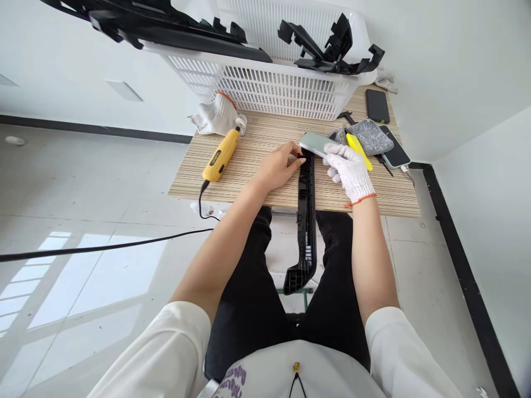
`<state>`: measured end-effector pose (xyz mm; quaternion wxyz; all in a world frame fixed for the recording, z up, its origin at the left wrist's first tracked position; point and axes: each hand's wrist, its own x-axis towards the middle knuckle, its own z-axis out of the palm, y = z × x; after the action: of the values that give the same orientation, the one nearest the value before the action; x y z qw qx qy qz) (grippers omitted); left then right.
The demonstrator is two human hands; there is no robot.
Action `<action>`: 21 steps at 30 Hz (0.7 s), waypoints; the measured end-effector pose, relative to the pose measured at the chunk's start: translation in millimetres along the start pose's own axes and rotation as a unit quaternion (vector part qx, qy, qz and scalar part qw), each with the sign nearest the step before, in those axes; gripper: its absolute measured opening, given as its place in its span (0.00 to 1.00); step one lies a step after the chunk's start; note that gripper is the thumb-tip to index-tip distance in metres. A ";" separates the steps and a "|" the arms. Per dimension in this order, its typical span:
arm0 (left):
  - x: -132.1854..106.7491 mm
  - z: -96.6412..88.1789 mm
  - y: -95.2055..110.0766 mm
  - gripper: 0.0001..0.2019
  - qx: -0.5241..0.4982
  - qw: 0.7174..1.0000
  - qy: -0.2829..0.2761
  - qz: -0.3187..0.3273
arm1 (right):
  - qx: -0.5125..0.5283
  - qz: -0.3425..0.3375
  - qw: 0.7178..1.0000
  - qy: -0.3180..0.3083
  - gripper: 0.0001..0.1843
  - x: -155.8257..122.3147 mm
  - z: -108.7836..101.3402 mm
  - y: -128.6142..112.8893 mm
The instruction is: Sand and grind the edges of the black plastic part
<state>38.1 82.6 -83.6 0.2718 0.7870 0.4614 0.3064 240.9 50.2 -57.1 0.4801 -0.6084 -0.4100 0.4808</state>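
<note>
A long black plastic trim piece [306, 210] lies partly on the table and juts over its front edge, between my knees. Its ribbed side faces up, and the near end is bent. My bare left hand [285, 163] pinches the far end between thumb and fingers. In a white knitted glove with an orange cuff, my right hand [346, 168] grips a flat, pale green slab with a light edge [314, 143]. I cannot tell exactly what the slab is. It lies over the far tip of the trim piece and hides that tip.
A yellow corded rotary tool [223, 155] lies left, near a crumpled white glove [218, 114]. Right are a yellow-handled tool [359, 151], grey cloth [369, 136], a plugged-in phone [396, 148] and a dark phone [377, 105]. Behind stands a white basket [265, 83] with black parts [327, 50].
</note>
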 end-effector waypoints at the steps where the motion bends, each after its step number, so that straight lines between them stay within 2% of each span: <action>1: -0.1 -0.3 0.6 0.06 0.001 1.000 -0.001 -0.001 | -0.002 -0.001 1.000 -0.006 0.09 -0.6 0.0 0.1; 21: 0.1 -0.7 3.1 0.05 0.000 1.000 -0.003 -0.008 | 0.027 0.018 0.999 -0.003 0.11 3.4 -4.0 1.2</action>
<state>39.4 81.4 -80.9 0.2756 0.7842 0.4672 0.3015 245.5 52.4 -58.6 0.4862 -0.6011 -0.3875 0.5021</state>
